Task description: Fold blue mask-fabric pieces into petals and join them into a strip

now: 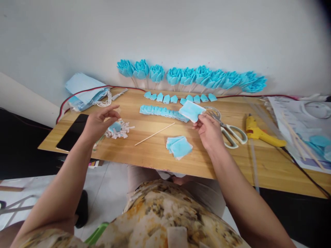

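In my right hand a light-blue rectangle of face-mask fabric is pinched at its lower right corner, raised above the table. Empty, with its fingers apart, my left hand hovers beside a pile of white scraps with a blue piece among them. More cut fabric rectangles lie stacked near the table's front edge. Between the hands rests a thin wooden stick. Behind it are a row of overlapping folded petals and a line of separate folded pieces.
Several blue fabric flowers on sticks lean against the wall. White-handled scissors and a yellow glue gun lie to the right on the wooden table. A black phone and stacked masks are at the left.
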The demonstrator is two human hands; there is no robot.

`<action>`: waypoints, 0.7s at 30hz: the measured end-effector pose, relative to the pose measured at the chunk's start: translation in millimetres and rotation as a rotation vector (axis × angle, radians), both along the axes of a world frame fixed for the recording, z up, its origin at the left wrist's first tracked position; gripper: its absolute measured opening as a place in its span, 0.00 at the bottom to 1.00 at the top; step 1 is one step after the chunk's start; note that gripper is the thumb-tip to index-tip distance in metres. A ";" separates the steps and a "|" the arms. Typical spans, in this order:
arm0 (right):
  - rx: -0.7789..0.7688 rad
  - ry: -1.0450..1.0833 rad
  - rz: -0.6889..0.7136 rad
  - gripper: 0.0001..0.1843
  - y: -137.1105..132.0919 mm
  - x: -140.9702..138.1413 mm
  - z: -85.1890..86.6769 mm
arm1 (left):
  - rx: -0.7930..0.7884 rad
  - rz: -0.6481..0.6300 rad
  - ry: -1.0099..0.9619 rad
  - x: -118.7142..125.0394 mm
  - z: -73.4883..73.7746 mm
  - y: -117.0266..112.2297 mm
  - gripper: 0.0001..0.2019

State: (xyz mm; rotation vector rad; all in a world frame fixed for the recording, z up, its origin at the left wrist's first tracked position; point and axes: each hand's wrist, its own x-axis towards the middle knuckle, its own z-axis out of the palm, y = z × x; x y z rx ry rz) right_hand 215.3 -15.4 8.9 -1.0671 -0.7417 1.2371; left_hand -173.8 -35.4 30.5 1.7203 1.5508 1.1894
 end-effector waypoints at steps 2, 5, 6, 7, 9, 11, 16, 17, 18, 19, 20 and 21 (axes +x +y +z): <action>-0.006 0.002 -0.005 0.11 -0.4 -0.3 0.6 | -0.010 -0.004 0.009 1.0 -1.6 3.0 0.23; 0.002 0.003 -0.007 0.11 -0.9 -1.0 1.5 | 0.006 -0.010 -0.014 5.7 -0.8 6.8 0.20; 0.006 0.001 -0.004 0.11 -1.2 -1.2 1.8 | 0.025 -0.010 -0.017 7.6 0.0 7.9 0.19; 0.010 0.000 -0.001 0.11 -1.5 -1.3 2.2 | 0.043 -0.009 -0.016 9.3 0.8 8.8 0.18; 0.012 0.004 0.003 0.11 -2.0 -1.5 2.8 | 0.054 0.002 -0.004 11.1 1.6 10.3 0.16; 0.011 0.011 -0.001 0.11 -2.4 -1.6 3.3 | 0.022 0.036 0.006 9.7 0.5 11.1 0.16; 0.001 0.014 -0.002 0.12 -3.2 -2.2 3.8 | -0.098 0.164 0.099 -4.1 -4.7 9.0 0.12; 0.000 0.014 0.001 0.12 -3.4 -2.4 3.9 | -0.100 0.174 0.152 -6.3 -4.2 8.0 0.11; 0.002 0.013 0.005 0.12 -3.7 -2.6 4.2 | -0.090 0.174 0.209 -7.8 -2.8 6.9 0.10; 0.007 0.012 0.007 0.12 -3.8 -2.7 4.3 | -0.074 0.163 0.259 -8.3 -0.7 5.8 0.09; 0.012 0.011 0.009 0.12 -3.9 -2.9 4.4 | -0.058 0.140 0.300 -8.0 2.0 4.8 0.09; 0.013 0.010 0.010 0.12 -3.9 -2.9 4.4 | -0.043 0.113 0.328 -7.1 4.9 3.9 0.09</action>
